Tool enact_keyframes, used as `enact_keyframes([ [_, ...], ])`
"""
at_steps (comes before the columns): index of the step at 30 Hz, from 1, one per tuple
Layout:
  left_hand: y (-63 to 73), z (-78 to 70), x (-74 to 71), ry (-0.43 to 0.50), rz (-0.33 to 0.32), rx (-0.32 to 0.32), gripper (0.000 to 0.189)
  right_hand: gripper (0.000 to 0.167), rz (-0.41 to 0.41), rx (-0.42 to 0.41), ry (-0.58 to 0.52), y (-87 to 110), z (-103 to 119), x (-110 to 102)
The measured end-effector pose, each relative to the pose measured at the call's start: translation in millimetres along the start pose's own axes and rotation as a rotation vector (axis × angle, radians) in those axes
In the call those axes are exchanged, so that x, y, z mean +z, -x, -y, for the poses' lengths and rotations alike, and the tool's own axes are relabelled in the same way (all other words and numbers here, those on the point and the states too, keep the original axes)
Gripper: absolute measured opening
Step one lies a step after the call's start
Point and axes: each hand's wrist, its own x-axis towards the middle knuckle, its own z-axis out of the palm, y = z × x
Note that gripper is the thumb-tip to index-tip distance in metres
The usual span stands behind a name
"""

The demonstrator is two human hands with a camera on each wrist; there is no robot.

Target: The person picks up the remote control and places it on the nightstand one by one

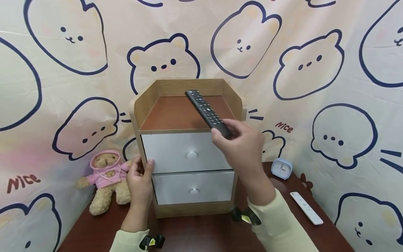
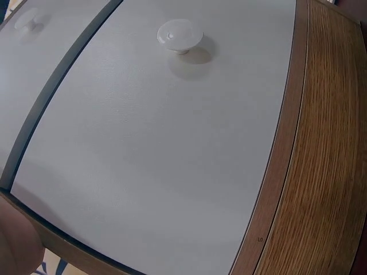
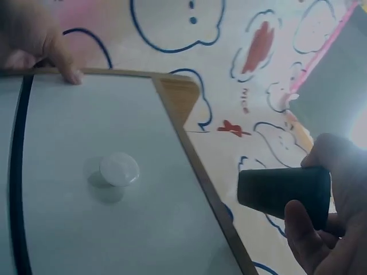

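A black remote control [image 1: 207, 112] is pinched at its near end by my right hand [image 1: 244, 148]. It points up and away, overlapping the cabinet's open top in the head view. The right wrist view shows the dark end of the remote [image 3: 281, 189] between thumb and fingers. My left hand [image 1: 140, 182] holds the left side of a small wooden cabinet [image 1: 192, 210], its thumb on the front edge. Two white drawers, an upper one [image 1: 170, 150] and a lower one [image 1: 176, 185], are closed. Each has a round white knob [image 1: 192, 155].
A teddy bear [image 1: 108, 175] in a pink hoodie sits left of the cabinet. To the right are a small blue alarm clock [image 1: 281, 168] and a white remote [image 1: 306, 208] on the dark red-brown table [image 1: 201, 234]. A bear-patterned cloth [image 1: 201, 35] hangs behind.
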Motion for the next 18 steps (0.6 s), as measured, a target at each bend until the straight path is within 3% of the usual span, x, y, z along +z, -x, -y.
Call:
enact_keyframes([
  [8,-0.4,1.9,-0.9,-0.009,0.000,-0.007,0.027,0.045,0.160,-0.085,0.389,-47.9,29,60],
  [14,0.6,1.5,-1.8,-0.017,0.002,-0.023,0.029,0.036,0.240,-0.017,0.473,-65.2,44,99],
  [18,1.6,1.6,-2.2,-0.011,0.003,-0.025,0.031,0.042,0.275,-0.005,0.520,-70.4,52,122],
])
